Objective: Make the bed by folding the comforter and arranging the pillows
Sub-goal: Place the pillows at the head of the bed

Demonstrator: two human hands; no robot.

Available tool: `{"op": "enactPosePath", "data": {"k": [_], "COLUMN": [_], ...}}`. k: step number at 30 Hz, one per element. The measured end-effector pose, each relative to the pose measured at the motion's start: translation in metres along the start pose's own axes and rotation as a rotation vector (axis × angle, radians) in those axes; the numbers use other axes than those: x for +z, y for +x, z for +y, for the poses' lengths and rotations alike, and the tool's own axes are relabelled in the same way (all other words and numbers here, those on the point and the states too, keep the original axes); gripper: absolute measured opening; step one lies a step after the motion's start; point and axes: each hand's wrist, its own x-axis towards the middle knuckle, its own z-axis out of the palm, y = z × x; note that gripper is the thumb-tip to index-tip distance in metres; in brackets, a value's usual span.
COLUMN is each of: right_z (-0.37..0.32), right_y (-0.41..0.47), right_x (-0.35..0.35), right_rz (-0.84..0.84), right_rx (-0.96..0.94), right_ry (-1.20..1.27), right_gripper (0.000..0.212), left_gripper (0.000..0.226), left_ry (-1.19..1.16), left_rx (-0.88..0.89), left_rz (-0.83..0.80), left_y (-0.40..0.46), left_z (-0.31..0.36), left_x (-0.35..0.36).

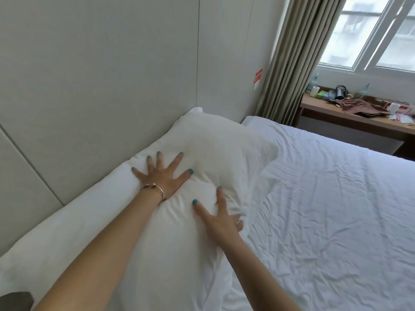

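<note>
A white pillow (215, 149) lies at the head of the bed against the padded headboard (101, 75). My left hand (160, 173), with a thin bracelet on the wrist, presses flat on the pillow with fingers spread wide. My right hand (219, 215) rests on the pillow's near right edge, thumb and forefinger straight on top, the other fingers curled over the edge. A second white pillow (74, 223) lies along the headboard under my left forearm. The wrinkled white sheet (325, 209) covers the mattress to the right. No comforter is in view.
Past the bed's far side stands a wooden desk (359, 122) cluttered with cups, a brown cloth and small items. A beige curtain (296, 59) hangs beside the window (377, 32). A red and white sticker (257, 78) is on the wall.
</note>
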Motion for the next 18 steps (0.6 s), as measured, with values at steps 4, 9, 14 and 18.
{"op": "enactPosePath", "data": {"k": [4, 9, 14, 18], "right_z": [-0.046, -0.117, -0.066, -0.024], "right_y": [0.041, 0.139, 0.21, 0.232], "right_x": [-0.008, -0.027, 0.017, 0.043], "right_rz": [0.438, 0.385, 0.26, 0.3], "right_rx": [-0.273, -0.592, -0.487, -0.49], "right_ry": [-0.312, -0.851, -1.095, -1.13], "right_gripper": [0.074, 0.064, 0.066, 0.068], "left_gripper": [0.08, 0.077, 0.079, 0.08], "left_ry": [-0.006, 0.008, 0.051, 0.08], "left_rx": [-0.013, 0.012, 0.01, 0.015], "left_rz": [0.029, 0.118, 0.176, 0.145], "left_y": [0.01, 0.004, 0.01, 0.013], "left_z": [-0.004, -0.003, -0.023, -0.033], "left_x": [0.001, 0.015, 0.063, 0.1]}}
